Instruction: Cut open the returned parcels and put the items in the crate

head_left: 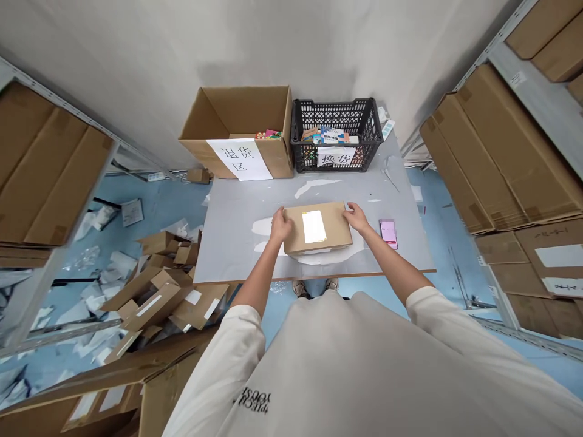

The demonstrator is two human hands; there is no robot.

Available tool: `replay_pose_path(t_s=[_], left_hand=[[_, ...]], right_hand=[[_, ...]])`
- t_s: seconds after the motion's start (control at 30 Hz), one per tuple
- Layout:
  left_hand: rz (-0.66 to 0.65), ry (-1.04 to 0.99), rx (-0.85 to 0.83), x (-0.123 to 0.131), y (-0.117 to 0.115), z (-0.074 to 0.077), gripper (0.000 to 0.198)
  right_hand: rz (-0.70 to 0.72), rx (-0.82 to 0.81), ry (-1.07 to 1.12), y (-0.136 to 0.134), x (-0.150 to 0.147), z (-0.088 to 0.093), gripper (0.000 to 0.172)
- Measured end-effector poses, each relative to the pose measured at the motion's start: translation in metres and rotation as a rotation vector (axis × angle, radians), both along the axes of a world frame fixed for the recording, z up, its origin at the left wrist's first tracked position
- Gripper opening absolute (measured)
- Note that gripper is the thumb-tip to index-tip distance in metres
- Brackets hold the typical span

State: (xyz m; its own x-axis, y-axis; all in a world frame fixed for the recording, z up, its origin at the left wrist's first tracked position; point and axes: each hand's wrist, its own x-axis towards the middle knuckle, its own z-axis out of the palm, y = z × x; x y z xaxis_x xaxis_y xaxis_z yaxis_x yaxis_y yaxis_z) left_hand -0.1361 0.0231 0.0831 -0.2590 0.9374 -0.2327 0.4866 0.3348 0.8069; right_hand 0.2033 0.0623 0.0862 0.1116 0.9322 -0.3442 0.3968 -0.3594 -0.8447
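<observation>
A brown cardboard box (336,223) with a white label (314,227) on its top lies near the front middle of the grey table (232,243). My left hand (281,227) grips its left end, fingers curled round the edge. At the opposite end, my right hand (356,217) holds the back right corner between thumb and fingers. The box looks closed, and its underside is hidden. A phone (388,233) with a lit pinkish screen lies to the right of my right hand.
Behind stand a large open carton (191,149) with a paper sign and a black plastic crate (377,130) holding small packages. Discarded cartons (159,303) pile up on the floor at left. Shelves with big boxes (505,152) flank both sides.
</observation>
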Motion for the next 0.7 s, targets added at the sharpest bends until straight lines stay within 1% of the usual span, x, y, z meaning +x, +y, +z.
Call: replay_pose_path(t_s=[0.1,0.17,0.23,0.33,0.47,0.53,0.6,0.7], left_hand=[[0.046,-0.05,-0.059,0.007,0.02,0.004,0.085],[0.061,-0.065,-0.12,0.01,0.024,0.008,0.089],[0.061,-0.071,-0.136,0.012,0.022,0.013,0.089],[0.068,-0.088,-0.055,0.013,0.019,0.024,0.079],[0.133,-0.105,0.096,0.011,0.021,0.038,0.061],[0.178,-0.095,0.132,0.011,0.022,0.043,0.053],[0.213,-0.072,0.13,0.012,0.018,0.044,0.049],[0.237,-0.043,0.089,0.014,0.005,0.039,0.051]], right_hand=[[-0.011,-0.077,0.047,0.016,-0.007,0.006,0.074],[-0.013,-0.125,0.109,0.018,-0.012,0.009,0.08],[-0.021,-0.143,0.166,0.016,-0.015,0.012,0.086],[-0.081,-0.083,0.18,0.011,-0.018,0.018,0.089],[-0.178,0.049,0.174,0.009,-0.016,0.027,0.082],[-0.203,0.096,0.155,0.008,-0.015,0.029,0.08],[-0.21,0.117,0.121,0.003,-0.014,0.026,0.079],[-0.214,0.118,0.034,-0.009,-0.014,0.015,0.078]])
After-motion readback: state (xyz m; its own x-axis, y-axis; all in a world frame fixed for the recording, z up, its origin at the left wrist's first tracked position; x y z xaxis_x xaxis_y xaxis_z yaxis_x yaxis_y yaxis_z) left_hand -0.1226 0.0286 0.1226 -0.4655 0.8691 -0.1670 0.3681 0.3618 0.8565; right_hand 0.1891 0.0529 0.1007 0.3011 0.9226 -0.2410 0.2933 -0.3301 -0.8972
